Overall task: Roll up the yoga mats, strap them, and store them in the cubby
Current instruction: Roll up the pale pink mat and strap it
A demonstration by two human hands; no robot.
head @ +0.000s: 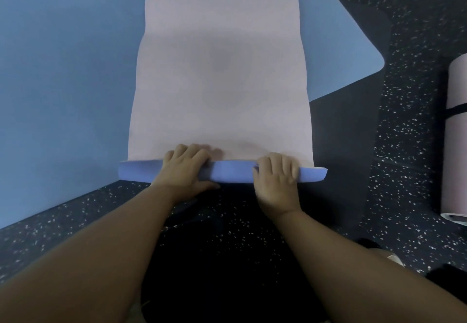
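pink yoga mat (217, 74) flat on floor (417, 145), near end a purple-backed roll (232, 172). left hand (185, 168) and right hand (276, 178) both grasp roll, fingers curled over top.

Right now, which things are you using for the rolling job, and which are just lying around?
In the job:
- pink mat, its near end rolled into a purple roll
- left hand and right hand, both gripping the roll

Just lying about:
- blue mat, flat underneath
- rolled pink mat with black strap, already done
- speckled floor
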